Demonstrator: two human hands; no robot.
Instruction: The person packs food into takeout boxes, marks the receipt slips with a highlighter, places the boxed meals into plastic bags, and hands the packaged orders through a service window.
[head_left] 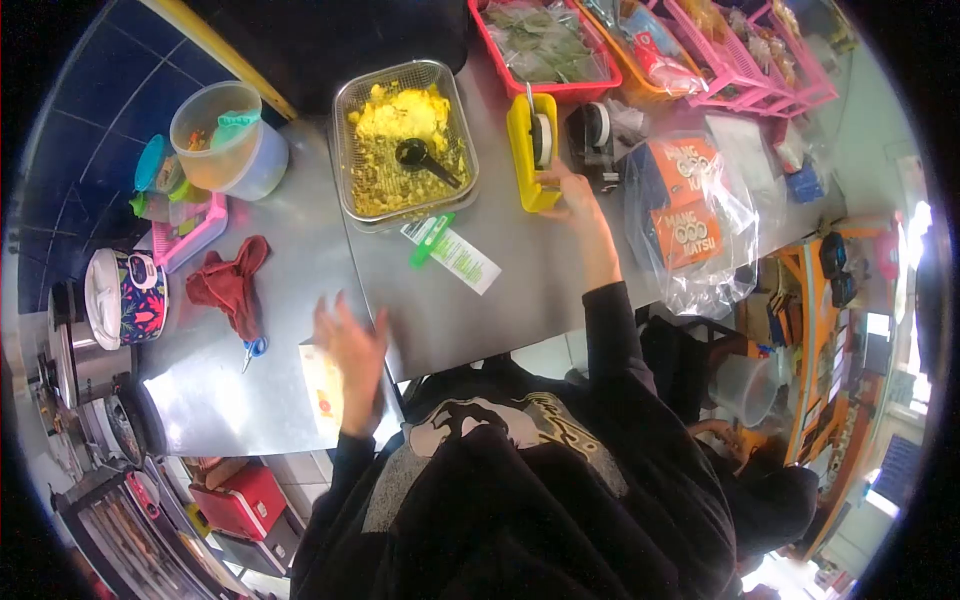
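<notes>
My right hand (575, 215) reaches to the yellow tape dispenser (522, 150), its fingers bent at the dispenser's near right side, by the white tape roll (541, 139). Slightly blurred, my left hand (350, 355) has its fingers spread and holds nothing, over the table edge beside a pale printed packet (322, 390). Between the hands lies a white and green labelled strip (465, 260) with a green clip-like piece (432, 240) across its upper end. Behind it stands a clear tray (345, 190) of yellow crumbly food (405, 117) with a black scoop (425, 162) in it.
Left on the table are a tall plastic tub (262, 165), a pink basket (195, 235), a red cloth (232, 285), blue scissors (254, 348) and a patterned container (140, 305). Right are a bagged orange stack (688, 235) and a red basket (610, 85). A person crouches lower right (770, 490).
</notes>
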